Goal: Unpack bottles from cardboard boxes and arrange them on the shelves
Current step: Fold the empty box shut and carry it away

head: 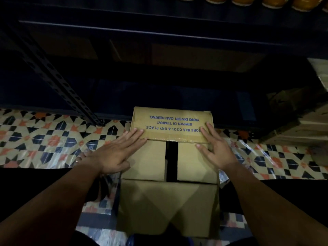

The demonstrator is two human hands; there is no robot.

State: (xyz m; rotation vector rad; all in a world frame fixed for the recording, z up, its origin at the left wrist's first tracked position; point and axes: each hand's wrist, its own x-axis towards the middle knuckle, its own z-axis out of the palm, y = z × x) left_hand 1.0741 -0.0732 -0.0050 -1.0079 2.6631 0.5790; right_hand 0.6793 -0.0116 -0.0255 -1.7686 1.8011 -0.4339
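A: What fills the view, biggest first?

B: The dark metal shelving unit [159, 50] spans the whole upper half, from nine through twelve to three o'clock. Its lower bays are too dim to read. Along the twelve o'clock edge sits a row of orange-bodied bottles [273, 1]; only their bases show.

A: And below that?

B: The patterned floor covering in orange, navy and cream [44, 139] runs from nine to three o'clock. Standing on it at centre, reaching towards six, is the brown cardboard box [168, 206]. Its far flap with blue printed storage text [171, 124] lies folded outward towards twelve o'clock. The two inner flaps are down, with a dark slot between them.

A: The hands?

B: The left hand [113, 157] lies flat, fingers spread, its tips on the near edge of the printed flap at the ten o'clock corner. The right hand [215, 150] mirrors it at two o'clock, fingers straight and splayed. Neither pinches anything.

A: So what is the step in hand?

B: Opening the box, I judge. No bottles inside show yet. To do it well, hook fingertips into the centre slot, lift each inner flap outward in turn, and keep the box square to the shelving.
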